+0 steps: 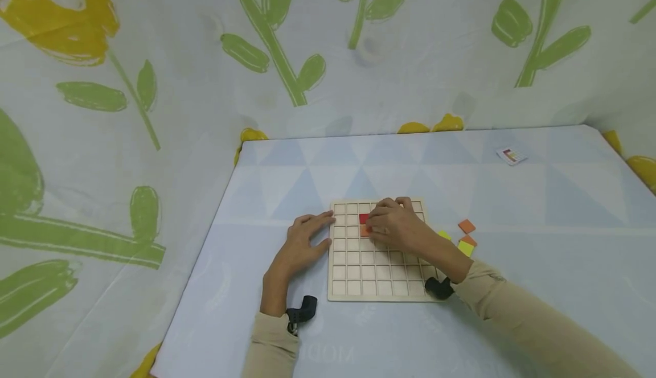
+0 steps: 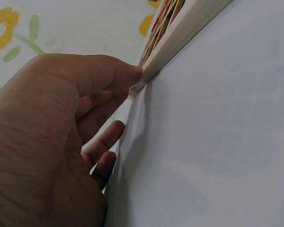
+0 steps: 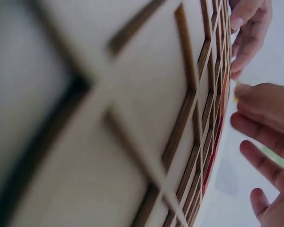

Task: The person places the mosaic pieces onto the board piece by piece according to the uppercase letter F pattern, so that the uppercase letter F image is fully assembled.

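Observation:
A square wooden grid board [image 1: 353, 290] lies on the table, its cells divided by raised strips. Beside its left edge rests my left hand [image 1: 299, 245], thumb and fingertips at the rim with the fingers loosely extended. My right hand [image 1: 400, 227] is over the upper middle of the board. Between its thumb and index finger it pinches a small yellow tile [image 3: 236, 92], mostly covered by the fingertips. Just left of those fingers, a red tile [image 1: 363, 218] and an orange tile [image 1: 364, 230] sit in cells, partly hidden by the hand.
Right of the board lie loose tiles, among them an orange tile [image 1: 467, 226] and a yellow tile [image 1: 466, 247]. A small printed card [image 1: 511, 156] lies at the far right of the table [image 1: 246, 207]. Flower-patterned cloth [image 1: 189, 82] hangs behind and at the left.

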A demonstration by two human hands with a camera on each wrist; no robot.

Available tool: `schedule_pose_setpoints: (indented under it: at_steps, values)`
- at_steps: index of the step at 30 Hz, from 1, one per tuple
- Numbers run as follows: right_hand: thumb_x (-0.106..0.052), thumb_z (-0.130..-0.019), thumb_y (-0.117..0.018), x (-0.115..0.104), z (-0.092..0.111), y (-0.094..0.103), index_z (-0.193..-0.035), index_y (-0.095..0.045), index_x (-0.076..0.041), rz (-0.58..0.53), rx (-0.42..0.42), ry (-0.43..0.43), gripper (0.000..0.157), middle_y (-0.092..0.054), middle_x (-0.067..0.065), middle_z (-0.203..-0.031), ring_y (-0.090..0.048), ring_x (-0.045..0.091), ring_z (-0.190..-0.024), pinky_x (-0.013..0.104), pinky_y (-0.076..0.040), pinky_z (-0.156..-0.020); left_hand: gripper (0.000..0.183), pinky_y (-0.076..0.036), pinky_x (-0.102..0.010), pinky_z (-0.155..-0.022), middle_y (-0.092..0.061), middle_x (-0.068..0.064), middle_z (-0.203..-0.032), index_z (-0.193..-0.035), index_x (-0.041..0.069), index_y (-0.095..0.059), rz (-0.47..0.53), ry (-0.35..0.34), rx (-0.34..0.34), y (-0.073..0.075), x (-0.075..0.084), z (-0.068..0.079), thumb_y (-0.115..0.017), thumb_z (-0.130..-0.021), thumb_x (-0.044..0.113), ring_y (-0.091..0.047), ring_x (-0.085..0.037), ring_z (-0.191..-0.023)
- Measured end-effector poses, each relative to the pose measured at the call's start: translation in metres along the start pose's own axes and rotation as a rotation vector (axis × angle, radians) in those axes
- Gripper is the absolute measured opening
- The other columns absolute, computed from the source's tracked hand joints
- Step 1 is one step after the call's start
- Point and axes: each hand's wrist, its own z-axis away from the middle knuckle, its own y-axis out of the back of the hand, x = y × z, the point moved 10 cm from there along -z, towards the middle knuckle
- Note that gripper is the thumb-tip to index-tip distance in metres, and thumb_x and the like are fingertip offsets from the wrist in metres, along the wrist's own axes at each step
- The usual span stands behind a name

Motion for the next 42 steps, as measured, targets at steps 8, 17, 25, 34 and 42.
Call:
schedule_pose_setpoints:
  at_steps: [8,17,25,34,42]
  values:
    - [-0.01,-0.078,-0.085,0.009,0.016,0.02,-0.097,-0.078,-0.011,-0.04,0.022,-0.031,0.021,-0.072,0.0,-0.103,-0.059,0.024,-0.107,0.056,-0.034,-0.089,0.049,-0.023,-0.056,-0.111,-0.044,0.014,-0.153,-0.143,0.023,-0.057,-0.012,0.006,0.007,-0.002,-0.002,-0.001,-0.062,-0.094,0.023,-0.034,-0.023,-0.138]
    - [-0.007,-0.078,-0.084,0.03,0.039,0.034,-0.095,-0.077,-0.012,-0.021,0.037,-0.076,0.019,-0.071,0.001,-0.102,-0.058,0.026,-0.107,0.057,-0.033,-0.09,0.05,-0.025,-0.056,-0.11,-0.043,0.016,-0.153,-0.143,0.023,-0.057,-0.001,0.02,-0.002,-0.002,-0.003,0.001,-0.063,-0.094,0.022,-0.034,-0.023,-0.138]
    - [-0.004,-0.078,-0.084,0.052,0.059,0.049,-0.098,-0.076,-0.01,-0.003,0.032,-0.157,0.022,-0.071,0.003,-0.103,-0.057,0.028,-0.109,0.057,-0.033,-0.09,0.049,-0.024,-0.058,-0.11,-0.045,0.012,-0.153,-0.143,0.021,-0.058,0.004,0.006,0.008,0.0,0.001,0.001,-0.063,-0.094,0.022,-0.034,-0.025,-0.138]
    - [-0.012,-0.083,-0.081,0.088,0.088,0.055,-0.104,-0.076,-0.011,0.039,-0.101,-0.348,0.022,-0.069,0.007,-0.11,-0.052,0.03,-0.115,0.06,-0.028,-0.095,0.05,-0.024,-0.056,-0.11,-0.043,0.013,-0.154,-0.144,0.023,-0.056,-0.012,0.006,-0.01,-0.003,-0.002,0.001,-0.063,-0.095,0.024,-0.033,-0.024,-0.138]
    - [-0.006,-0.082,-0.081,0.103,0.109,0.07,-0.102,-0.076,-0.009,0.022,-0.066,-0.373,0.021,-0.069,0.007,-0.107,-0.051,0.031,-0.112,0.062,-0.028,-0.094,0.05,-0.024,-0.054,-0.11,-0.041,0.015,-0.155,-0.145,0.024,-0.056,-0.004,0.02,-0.021,-0.004,-0.003,0.0,-0.062,-0.096,0.024,-0.031,-0.022,-0.139]
